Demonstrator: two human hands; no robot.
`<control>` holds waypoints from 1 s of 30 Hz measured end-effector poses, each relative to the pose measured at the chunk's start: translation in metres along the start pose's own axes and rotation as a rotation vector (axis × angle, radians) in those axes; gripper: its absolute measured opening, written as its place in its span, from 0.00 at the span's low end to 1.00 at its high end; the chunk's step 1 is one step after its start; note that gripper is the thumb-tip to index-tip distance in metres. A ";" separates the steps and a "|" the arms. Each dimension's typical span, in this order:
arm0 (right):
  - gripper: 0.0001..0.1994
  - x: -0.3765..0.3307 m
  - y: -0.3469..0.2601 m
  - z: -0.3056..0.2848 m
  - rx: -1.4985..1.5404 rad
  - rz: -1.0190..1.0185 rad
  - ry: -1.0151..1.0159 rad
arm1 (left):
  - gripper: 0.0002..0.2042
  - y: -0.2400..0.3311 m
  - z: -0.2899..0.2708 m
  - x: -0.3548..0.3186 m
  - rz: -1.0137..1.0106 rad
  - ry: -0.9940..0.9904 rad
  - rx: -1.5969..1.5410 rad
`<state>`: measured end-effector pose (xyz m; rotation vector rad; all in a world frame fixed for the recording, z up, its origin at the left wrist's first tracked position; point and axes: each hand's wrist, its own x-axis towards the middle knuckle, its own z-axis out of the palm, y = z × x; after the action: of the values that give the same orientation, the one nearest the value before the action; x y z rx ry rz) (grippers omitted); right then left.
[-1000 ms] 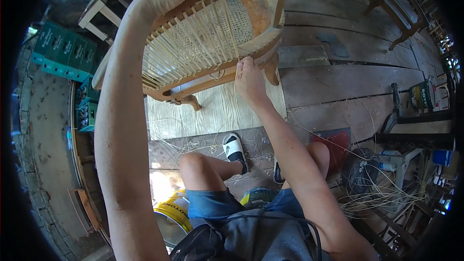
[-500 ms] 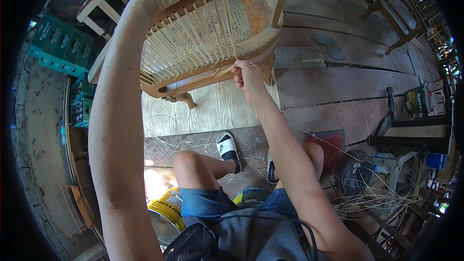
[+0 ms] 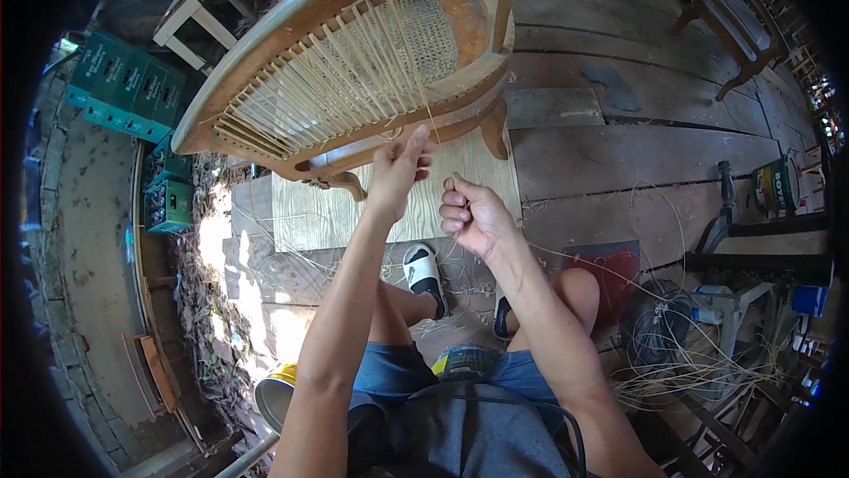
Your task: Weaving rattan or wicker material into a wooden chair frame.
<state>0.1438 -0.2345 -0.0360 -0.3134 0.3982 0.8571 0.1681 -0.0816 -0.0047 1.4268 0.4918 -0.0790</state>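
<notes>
Wooden chair (image 3: 354, 9) tipped, cane strands (image 3: 345, 71) running up-right, left hand (image 3: 395, 173) raised, grip pinching a strand, right hand (image 3: 470, 217) fisted on cane.

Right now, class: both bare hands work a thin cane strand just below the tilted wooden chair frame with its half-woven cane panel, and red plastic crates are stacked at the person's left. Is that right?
One detail is wrong: the plastic crates stacked at the person's left are green, not red, as the head view shows. The rest stands: the left hand and right hand work a thin cane strand just below the tilted wooden chair frame.

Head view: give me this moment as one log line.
left hand: pinching thin pale cane strand | right hand: fisted on strand, apart from wooden chair frame with part-woven cane seat | planks: loose cane
</notes>
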 end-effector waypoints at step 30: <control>0.17 -0.045 0.026 -0.009 -1.880 0.111 0.210 | 0.09 0.017 0.111 0.046 0.677 0.074 0.699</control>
<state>0.0950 -0.2524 -0.0264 -2.1273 -0.3448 1.0904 0.2460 -0.1744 0.0004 2.2213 0.0009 0.3828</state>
